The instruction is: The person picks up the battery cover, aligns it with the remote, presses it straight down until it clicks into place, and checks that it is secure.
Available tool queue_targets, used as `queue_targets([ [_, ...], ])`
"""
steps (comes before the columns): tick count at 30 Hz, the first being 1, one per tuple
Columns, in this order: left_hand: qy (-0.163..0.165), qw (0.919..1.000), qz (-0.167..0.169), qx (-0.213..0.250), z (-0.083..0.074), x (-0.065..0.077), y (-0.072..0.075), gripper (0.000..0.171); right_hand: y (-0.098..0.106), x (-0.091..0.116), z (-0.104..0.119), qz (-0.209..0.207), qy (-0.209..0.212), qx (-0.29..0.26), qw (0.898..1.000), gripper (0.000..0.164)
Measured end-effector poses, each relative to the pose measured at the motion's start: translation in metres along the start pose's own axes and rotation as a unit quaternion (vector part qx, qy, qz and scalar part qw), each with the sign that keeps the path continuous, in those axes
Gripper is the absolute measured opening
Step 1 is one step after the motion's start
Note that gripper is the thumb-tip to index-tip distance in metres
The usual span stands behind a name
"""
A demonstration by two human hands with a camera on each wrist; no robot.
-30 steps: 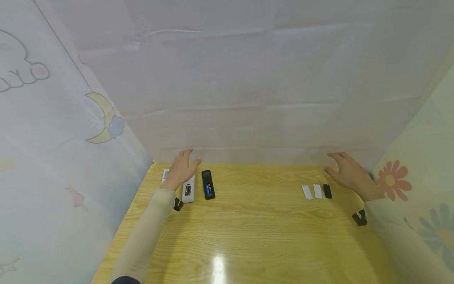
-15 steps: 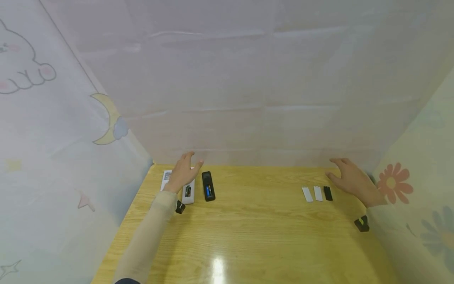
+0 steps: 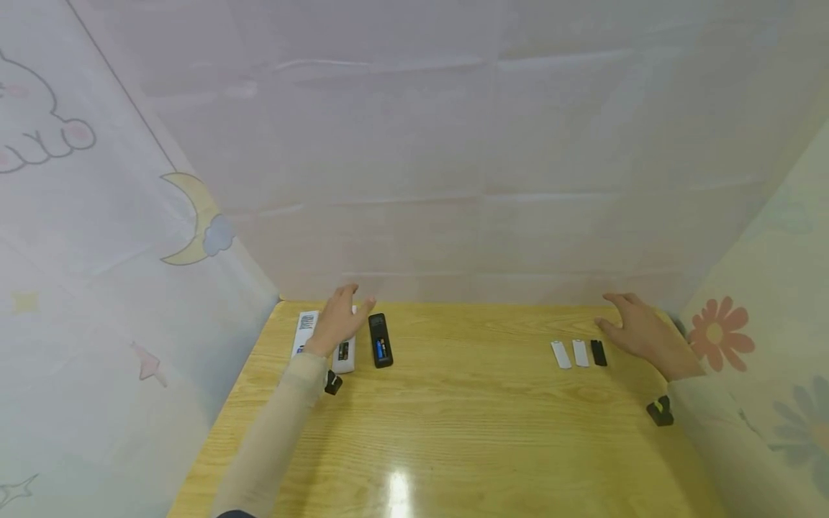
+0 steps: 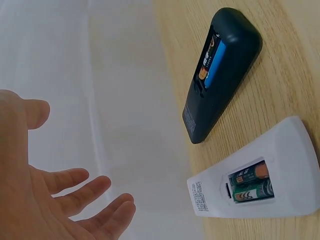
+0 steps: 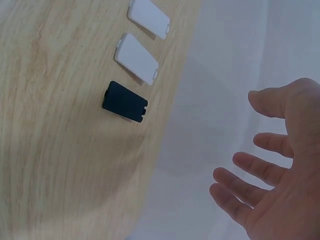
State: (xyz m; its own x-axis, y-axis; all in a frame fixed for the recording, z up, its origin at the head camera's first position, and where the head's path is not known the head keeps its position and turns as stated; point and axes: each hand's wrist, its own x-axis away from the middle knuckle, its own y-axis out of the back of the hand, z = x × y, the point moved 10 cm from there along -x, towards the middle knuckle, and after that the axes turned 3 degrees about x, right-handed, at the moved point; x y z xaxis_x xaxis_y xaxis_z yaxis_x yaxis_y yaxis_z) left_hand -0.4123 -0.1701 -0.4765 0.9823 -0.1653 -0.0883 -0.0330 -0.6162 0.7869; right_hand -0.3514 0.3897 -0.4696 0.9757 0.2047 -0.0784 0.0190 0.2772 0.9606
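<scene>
My left hand [image 3: 337,321] hovers over the remotes at the table's back left, fingers loosely spread and holding nothing. Partly beneath it in the head view lie two white remote controls, one at the far left [image 3: 303,334] and one in the middle [image 4: 290,185]. A black remote control [image 3: 381,340] lies to their right. The black remote and the middle white one lie face down, batteries showing in their uncovered compartments. At the right, my empty right hand [image 3: 641,334] hangs with relaxed fingers beside a black battery cover [image 5: 125,102]. Two white battery covers [image 5: 137,58] [image 5: 149,18] lie alongside it.
The wooden table [image 3: 466,403] ends at a pale sheet wall [image 3: 453,180] behind the things. Patterned sheets stand to the left [image 3: 97,288] and right [image 3: 784,266]. A dark wrist camera [image 3: 660,411] sits below the right hand.
The left hand has shifted slightly right and toward me, uncovering more of the far-left white remote. The right hand sits slightly lower in view. Remotes and covers stay in place.
</scene>
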Motion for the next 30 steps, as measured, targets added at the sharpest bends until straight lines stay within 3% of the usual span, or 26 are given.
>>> queue_targets([
  [15, 0.02, 0.9997, 0.013, 0.011, 0.004, 0.004, -0.013, 0.08, -0.025, 0.003, -0.019, 0.021, -0.025, -0.018, 0.999, 0.072],
  [30, 0.014, 0.9996, 0.017, 0.017, 0.009, 0.007, -0.027, 0.076, -0.038, 0.011, -0.024, 0.011, -0.025, -0.046, 0.999, 0.065],
])
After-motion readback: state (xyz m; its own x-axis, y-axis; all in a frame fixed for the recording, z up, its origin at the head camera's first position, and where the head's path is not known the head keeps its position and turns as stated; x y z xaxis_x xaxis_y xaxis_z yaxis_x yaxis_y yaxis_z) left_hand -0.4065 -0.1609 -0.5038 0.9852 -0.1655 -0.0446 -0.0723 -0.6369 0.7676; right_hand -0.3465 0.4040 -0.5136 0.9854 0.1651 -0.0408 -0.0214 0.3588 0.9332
